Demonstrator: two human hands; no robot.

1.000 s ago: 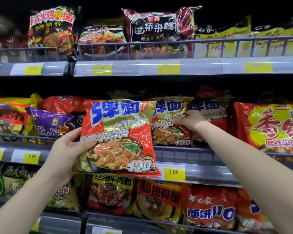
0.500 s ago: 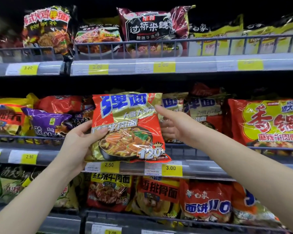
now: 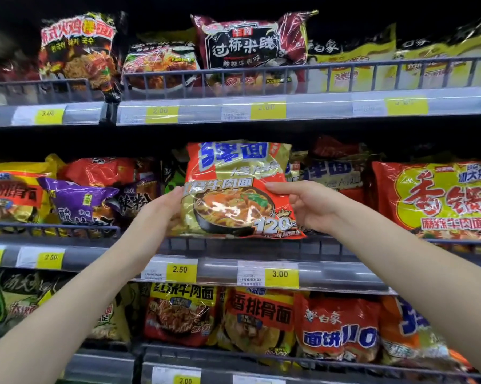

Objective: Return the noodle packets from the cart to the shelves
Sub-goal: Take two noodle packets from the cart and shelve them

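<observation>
Shelves (image 3: pixel 303 106): three tiers in view, each fronted by a grey wire rail and a strip of yellow price tags; all tiers carry bagged noodles.
Middle shelf (image 3: pixel 233 261): tags read 2.50 and 3.00 directly below the held packet.
Red-and-yellow packet (image 3: pixel 438 198): stands on the middle shelf, right of the hands.
Noodle packet (image 3: pixel 236 189): red and gold, printed with a bowl of noodles and "120"; held upright at the front of the middle shelf, its lower edge at the wire rail (image 3: pixel 250 241), with similar packets behind it.
Purple packet (image 3: pixel 78 198): lies tilted on the middle shelf, left of the hands.
Right hand (image 3: pixel 305 206): grips the packet's right edge, thumb on the front face, fingers curled behind.
Left hand (image 3: pixel 161 209): grips the packet's left edge, thumb tip on the front face.
</observation>
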